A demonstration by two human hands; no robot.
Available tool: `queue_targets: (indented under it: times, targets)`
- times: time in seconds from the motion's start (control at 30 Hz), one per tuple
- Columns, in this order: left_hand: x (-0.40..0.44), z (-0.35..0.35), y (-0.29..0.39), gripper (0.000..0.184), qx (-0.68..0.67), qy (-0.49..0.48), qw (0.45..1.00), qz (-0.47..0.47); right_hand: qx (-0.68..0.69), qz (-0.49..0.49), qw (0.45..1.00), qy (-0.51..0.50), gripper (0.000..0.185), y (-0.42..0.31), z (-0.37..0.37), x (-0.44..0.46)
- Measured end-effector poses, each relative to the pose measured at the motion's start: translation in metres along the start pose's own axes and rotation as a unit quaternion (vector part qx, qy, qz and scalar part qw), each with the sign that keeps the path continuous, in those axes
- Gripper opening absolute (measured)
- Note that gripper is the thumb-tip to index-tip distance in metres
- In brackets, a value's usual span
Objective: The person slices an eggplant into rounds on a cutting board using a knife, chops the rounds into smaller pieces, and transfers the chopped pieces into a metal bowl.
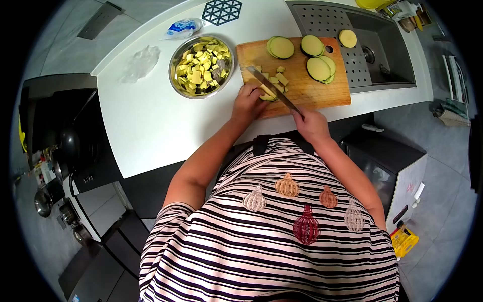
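My right hand (313, 126) is closed around the handle of a kitchen knife (275, 89). Its blade runs up and left across the wooden cutting board (322, 95), over partly cut pieces. Bent fingers of my left hand (248, 103) hold a pale eggplant slice (267, 97) at the board's near left edge, beside the blade. Small cut cubes (282, 79) lie around the blade. Farther back on the board are round eggplant slices (319, 69) with pale flesh and thin dark-green rims, in several small stacks.
Left of the board, a steel bowl (173, 83) holds many cubes. Behind it are a blue-and-white plastic packet (184, 27) and a dark hexagonal trivet (221, 12). A clear plastic bag (142, 63) lies left. Another round slice (347, 38) rests on the perforated drainer beside the sink (390, 55).
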State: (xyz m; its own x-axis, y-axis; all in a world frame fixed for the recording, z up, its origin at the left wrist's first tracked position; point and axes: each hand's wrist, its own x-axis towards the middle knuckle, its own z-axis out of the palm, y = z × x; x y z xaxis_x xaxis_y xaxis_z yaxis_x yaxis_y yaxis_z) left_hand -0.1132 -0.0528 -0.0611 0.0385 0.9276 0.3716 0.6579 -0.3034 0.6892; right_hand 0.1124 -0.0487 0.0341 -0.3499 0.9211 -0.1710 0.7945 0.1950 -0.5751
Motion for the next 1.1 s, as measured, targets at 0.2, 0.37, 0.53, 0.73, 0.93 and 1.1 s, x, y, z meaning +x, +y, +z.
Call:
queue_targets:
  times: [0.2, 0.37, 0.53, 0.73, 0.93, 1.1]
  targets:
    - [-0.002, -0.006, -0.003, 0.023, -0.052, 0.046, 0.997, -0.046, -0.092, -0.055, 0.988, 0.112, 0.026, 0.013, -0.025, -0.01]
    - [0.01, -0.038, 0.008, 0.011, -0.181, 0.14, 0.954, -0.192, -0.209, -0.131, 0.958, 0.148, 0.048, 0.024, -0.043, -0.019]
    - [0.06, -0.055, 0.078, 0.02, -0.041, -0.061, 0.997, -0.013, -0.235, -0.193, 0.937, 0.169, 0.045, 0.017, -0.04, -0.018]
    - [0.09, -0.015, 0.049, 0.015, -0.057, -0.182, 0.976, 0.103, -0.231, -0.23, 0.931, 0.162, 0.04, 0.005, -0.04, -0.016]
    - [0.077, -0.023, 0.008, 0.01, -0.088, -0.144, 0.984, -0.058, -0.032, -0.089, 0.982, 0.166, 0.019, 0.053, -0.029, -0.059]
    - [0.051, -0.005, -0.008, 0.053, -0.039, -0.107, 0.993, -0.044, 0.292, 0.295, 0.91, 0.006, 0.031, 0.088, -0.013, -0.071]
